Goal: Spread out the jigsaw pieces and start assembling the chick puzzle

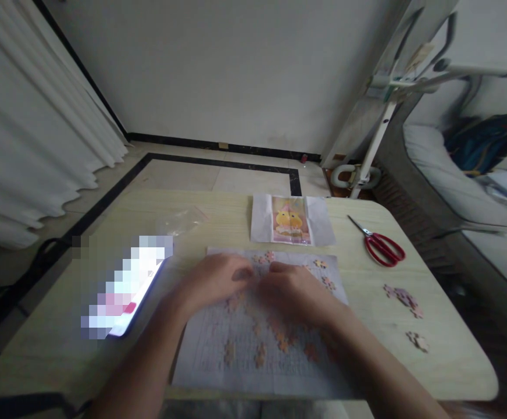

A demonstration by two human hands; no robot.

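1. Where the pale wooden table (61, 337) is seen from above, a grey gridded paper sheet (218, 361) is found lying flat at its near middle.
2. Small pinkish-orange cardboard jigsaw pieces (260, 354) are scattered over the sheet, apart from one another.
3. The left hand (212, 282) is laid palm down on the upper part of the sheet, fingers curled toward the centre; whether a piece is pinched cannot be told.
4. The right hand (299, 291) is laid just beside it, the fingertips of both almost meeting; its grip is likewise hidden by blur.
5. A printed reference picture of two yellow figures in a clear sleeve (291, 220) is placed just beyond the sheet.
6. Red-handled metal scissors (382, 244) are recorded to the right, well apart from the hands.
7. Two loose clusters of mauve puzzle pieces (404, 298) lie near the right edge.
8. A phone with a lit screen (127, 291) rests to the left, a crumpled clear plastic bag (181, 220) beyond it.
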